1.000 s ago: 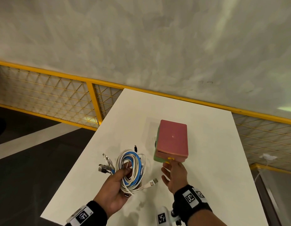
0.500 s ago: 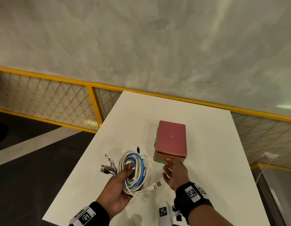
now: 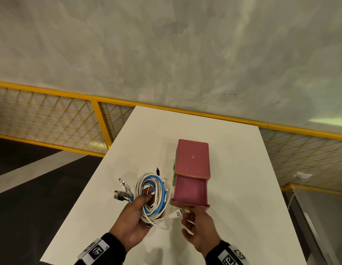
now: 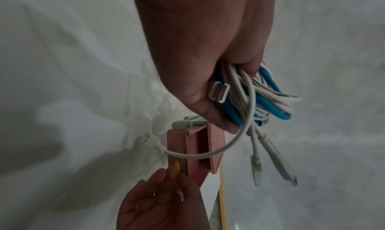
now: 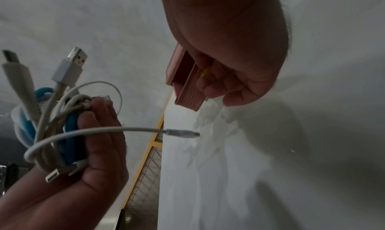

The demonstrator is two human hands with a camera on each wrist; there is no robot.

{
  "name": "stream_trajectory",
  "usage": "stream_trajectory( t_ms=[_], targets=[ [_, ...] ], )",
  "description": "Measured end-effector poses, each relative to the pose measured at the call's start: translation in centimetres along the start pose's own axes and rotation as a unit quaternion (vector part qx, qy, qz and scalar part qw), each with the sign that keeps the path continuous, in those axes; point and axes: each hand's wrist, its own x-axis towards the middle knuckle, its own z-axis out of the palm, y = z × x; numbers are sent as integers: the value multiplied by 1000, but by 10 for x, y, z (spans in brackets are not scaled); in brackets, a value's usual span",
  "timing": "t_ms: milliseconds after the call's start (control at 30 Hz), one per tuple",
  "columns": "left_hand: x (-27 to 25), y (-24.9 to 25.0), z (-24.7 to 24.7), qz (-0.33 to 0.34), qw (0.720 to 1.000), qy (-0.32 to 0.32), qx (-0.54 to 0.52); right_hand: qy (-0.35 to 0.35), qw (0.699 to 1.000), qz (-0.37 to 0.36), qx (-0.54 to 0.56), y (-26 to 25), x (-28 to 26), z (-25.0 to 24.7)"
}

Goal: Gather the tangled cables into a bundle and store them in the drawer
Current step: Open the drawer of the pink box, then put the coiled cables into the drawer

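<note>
Pulled out since a moment ago, the pink drawer [image 3: 189, 191] now gapes toward the desk's [image 3: 242, 188] near edge; right hand [image 3: 201, 228] pinches its yellow knob [image 4: 177, 167], left hand [image 3: 131, 220] grips the cable bundle [image 3: 152, 196] just beside, ready for stowing.

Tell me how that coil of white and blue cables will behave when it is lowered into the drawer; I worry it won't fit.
The cable bundle is probably floppy: loose plug ends splay out of the left hand. It will likely spring wider once released, since only the grip keeps the loops together. One white end sticks out towards the drawer and may snag its front.
</note>
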Motion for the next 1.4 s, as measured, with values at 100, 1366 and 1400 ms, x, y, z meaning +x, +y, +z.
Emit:
stream_trajectory(
  t_ms=[100, 1366, 1400],
  targets=[
    [-1, -2, 1, -2, 1000, -5, 5, -2, 1000, -5, -13, 5, -2, -4],
    [69, -17, 82, -71, 853, -21, 517, -54, 971, -189, -137, -49, -28, -14],
    [71, -19, 83, -50, 842, -5, 537, -48, 973, -181, -138, -49, -26, -15]
  ],
)
